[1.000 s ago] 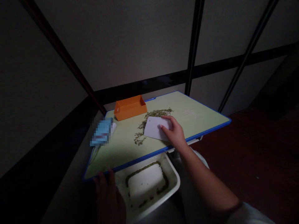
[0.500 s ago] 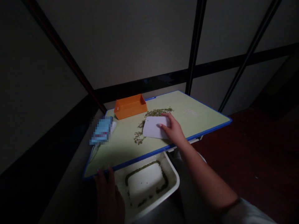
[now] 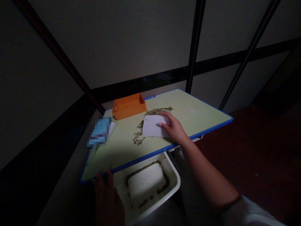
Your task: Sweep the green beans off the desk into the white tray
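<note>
White card [image 3: 154, 125], centre of the clock here, sits low on or just over a pale green table [image 3: 202, 108], nr the front edge; flat or tilted, hard to say. It looks thin & smooth, so prob. light, fairly stiff w/ a bit of flex, maybe slick; unlikely to break. Best hold: the 3 o'clock end, thumb on top, fingers beyond, leaving the 9 o'clock edge free. Small greenish seeds [image 3: 138, 140] curve round it from 8 to approx. 1 o'clock; they look dry, light & apt to scatter if knocked.

R hand [image 3: 174, 128] comes in from 4 o'clock, forearm slanting, wrist fairly straight. Its thumb lies on the card, index stretched along the far edge, gap between them only as wide as the pinch needs; other fingers hidden.

L hand [image 3: 107, 197] is at 7 o'clock, in shadow, fingertips at the table's blue rim, next to a white tub [image 3: 176, 182] at 6; can't make out any grip.

Orange tray [image 3: 130, 109]: 10 o'clock.
</note>
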`<state>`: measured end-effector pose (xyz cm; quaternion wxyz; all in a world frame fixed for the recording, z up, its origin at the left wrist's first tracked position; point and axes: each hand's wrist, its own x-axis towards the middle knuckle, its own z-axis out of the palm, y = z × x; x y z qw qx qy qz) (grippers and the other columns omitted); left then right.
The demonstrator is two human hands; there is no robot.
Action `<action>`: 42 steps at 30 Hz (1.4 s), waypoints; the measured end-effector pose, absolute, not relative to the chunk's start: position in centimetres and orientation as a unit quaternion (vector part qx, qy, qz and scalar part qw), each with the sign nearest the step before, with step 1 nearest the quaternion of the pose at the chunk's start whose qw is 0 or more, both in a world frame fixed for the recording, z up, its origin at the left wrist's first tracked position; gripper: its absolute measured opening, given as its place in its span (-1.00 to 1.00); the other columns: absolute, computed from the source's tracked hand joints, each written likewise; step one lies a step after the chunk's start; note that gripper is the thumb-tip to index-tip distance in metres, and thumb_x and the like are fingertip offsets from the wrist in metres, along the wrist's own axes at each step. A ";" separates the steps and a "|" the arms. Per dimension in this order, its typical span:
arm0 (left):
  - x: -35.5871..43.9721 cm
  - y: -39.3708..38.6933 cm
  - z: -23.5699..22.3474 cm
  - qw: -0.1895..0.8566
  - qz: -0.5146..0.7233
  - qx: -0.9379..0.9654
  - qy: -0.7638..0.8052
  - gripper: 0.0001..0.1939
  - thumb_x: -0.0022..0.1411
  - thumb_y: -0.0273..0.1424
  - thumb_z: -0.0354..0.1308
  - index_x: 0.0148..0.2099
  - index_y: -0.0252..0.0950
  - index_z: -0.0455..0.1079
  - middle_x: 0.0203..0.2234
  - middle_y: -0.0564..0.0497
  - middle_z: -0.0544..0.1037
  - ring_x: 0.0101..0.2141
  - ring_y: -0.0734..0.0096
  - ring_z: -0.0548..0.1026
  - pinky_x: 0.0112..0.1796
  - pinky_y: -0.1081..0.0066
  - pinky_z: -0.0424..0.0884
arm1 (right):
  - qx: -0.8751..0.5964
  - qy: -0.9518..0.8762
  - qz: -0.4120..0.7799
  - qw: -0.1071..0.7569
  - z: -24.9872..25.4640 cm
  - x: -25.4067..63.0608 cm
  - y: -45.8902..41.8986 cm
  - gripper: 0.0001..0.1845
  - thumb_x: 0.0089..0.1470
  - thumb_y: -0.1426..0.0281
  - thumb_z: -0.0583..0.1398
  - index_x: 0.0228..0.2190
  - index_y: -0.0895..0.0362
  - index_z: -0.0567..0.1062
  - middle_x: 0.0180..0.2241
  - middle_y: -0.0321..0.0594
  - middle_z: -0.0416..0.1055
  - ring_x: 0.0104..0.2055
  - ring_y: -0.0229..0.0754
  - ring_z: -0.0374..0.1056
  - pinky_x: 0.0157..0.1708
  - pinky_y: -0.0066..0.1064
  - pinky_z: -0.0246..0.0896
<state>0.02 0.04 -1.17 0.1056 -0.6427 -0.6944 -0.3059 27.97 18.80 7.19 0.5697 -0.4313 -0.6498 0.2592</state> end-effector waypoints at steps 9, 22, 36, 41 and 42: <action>-0.1 0.1 -1.5 0.116 -0.308 -0.645 -0.689 -0.24 0.26 -0.50 -0.09 0.42 -0.08 -0.25 0.46 -0.13 -0.24 0.42 0.04 -0.22 0.34 -0.15 -0.02 | -0.412 -0.647 0.283 0.576 7.2 28.1 18.7 -0.60 0.01 0.46 0.24 -0.06 0.07 0.51 -0.01 -0.14 0.53 0.03 -0.01 0.42 0.09 -0.08 0.27; 0.0 0.1 -1.2 0.099 -0.307 -0.638 -0.699 -0.25 0.26 -0.48 -0.08 0.42 -0.10 -0.24 0.45 -0.19 -0.20 0.42 -0.01 -0.20 0.34 -0.19 -0.02 | -0.426 -0.621 0.279 0.595 6.9 28.3 18.8 -0.58 -0.01 0.40 0.29 -0.05 0.08 0.52 -0.01 -0.11 0.53 0.04 -0.01 0.42 0.11 -0.10 0.28; -0.3 0.1 -1.4 0.107 -0.304 -0.643 -0.695 -0.24 0.25 -0.49 -0.06 0.42 -0.09 -0.23 0.45 -0.15 -0.22 0.42 0.00 -0.21 0.33 -0.17 -0.01 | -0.430 -0.629 0.275 0.586 6.8 28.3 18.6 -0.64 -0.02 0.41 0.27 -0.11 0.06 0.53 -0.06 -0.17 0.56 -0.01 -0.04 0.45 0.07 -0.13 0.30; -0.4 0.1 -1.6 0.097 -0.310 -0.636 -0.700 -0.23 0.23 -0.50 -0.06 0.42 -0.08 -0.22 0.45 -0.13 -0.21 0.42 0.00 -0.21 0.34 -0.17 -0.03 | -0.421 -0.635 0.276 0.586 6.7 28.3 18.5 -0.64 -0.03 0.42 0.26 -0.12 0.06 0.53 -0.06 -0.18 0.55 -0.02 -0.05 0.45 0.05 -0.16 0.31; -0.4 0.1 -1.6 0.096 -0.309 -0.638 -0.699 -0.24 0.23 -0.50 -0.06 0.42 -0.08 -0.22 0.46 -0.12 -0.21 0.42 0.01 -0.21 0.34 -0.17 -0.03 | -0.421 -0.634 0.277 0.587 6.7 28.3 18.5 -0.64 -0.03 0.41 0.26 -0.12 0.06 0.53 -0.06 -0.19 0.55 -0.02 -0.05 0.45 0.04 -0.16 0.31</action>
